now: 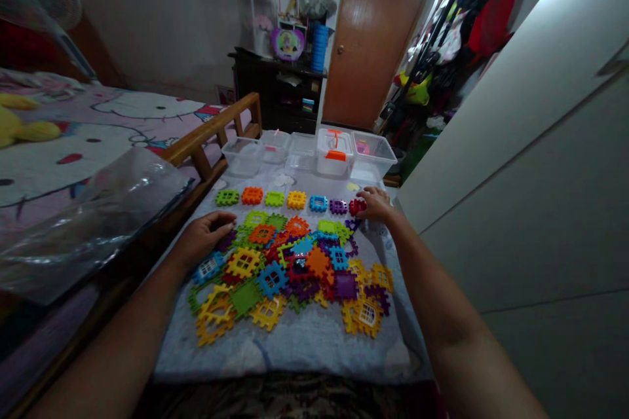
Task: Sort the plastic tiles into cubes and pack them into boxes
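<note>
Seven-coloured rows aside, most of the interlocking plastic building tiles lie in a loose heap point(299, 262) on the cloth-covered table point(295, 357). Behind the heap runs a line of tiles, green, orange point(252, 195), yellow point(297, 200), blue point(318, 203) and purple point(338, 207). At the line's right end, my right hand point(376, 203) has its fingers on a red building tile point(357, 207). My left hand point(209, 236) rests at the heap's left edge, fingers loosely bent and apart, beside a purple tile point(226, 240). A blue window tile point(209, 267) lies just below it.
Clear plastic boxes point(243, 157) stand along the table's far edge, one with an orange-handled lid point(335, 144). A wooden bed rail point(216, 131) borders the left side, with a plastic bag point(98, 216) beyond it. A pale cabinet point(515, 144) stands close on the right.
</note>
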The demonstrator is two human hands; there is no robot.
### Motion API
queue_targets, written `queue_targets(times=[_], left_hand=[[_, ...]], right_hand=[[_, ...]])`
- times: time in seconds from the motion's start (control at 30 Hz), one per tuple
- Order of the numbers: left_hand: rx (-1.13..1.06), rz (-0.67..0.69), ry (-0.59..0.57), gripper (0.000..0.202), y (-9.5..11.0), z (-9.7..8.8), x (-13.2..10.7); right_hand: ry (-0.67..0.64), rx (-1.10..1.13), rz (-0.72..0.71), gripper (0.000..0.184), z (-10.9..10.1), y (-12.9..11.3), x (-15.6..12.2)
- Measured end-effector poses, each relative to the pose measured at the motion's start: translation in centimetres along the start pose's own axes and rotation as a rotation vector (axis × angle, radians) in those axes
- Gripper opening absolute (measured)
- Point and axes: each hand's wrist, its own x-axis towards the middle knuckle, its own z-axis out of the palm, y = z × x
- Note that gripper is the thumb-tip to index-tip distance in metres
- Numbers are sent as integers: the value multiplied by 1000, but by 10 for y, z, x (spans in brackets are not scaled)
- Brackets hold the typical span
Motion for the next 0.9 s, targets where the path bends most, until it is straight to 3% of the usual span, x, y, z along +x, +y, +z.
queue_targets(times=[0.1,0.2,0.37,0.57,0.63,0.73,0.9], left_hand=[[0,0,-1,54,-2,0,0],[12,-5,7,55,-2,0,1],[3,-6,15,55,-1,1,2],[23,-12,12,53,-4,1,3],[23,-4,16,54,-4,1,3],[38,14,19,52,-5,1,4],[46,42,8,50,-10,1,6]], right_hand=[[97,91,-10,69,-12,3,-14],[163,231,-81,55,-20,9,-41],[43,511,-29,35,-10,13,-104],[-66,572,-35,37,3,12,-162],[-41,560,-73,43,2,11,-174],[29,504,-151,67,1,3,-191],[39,361,-217,100,12,-33,-216]])
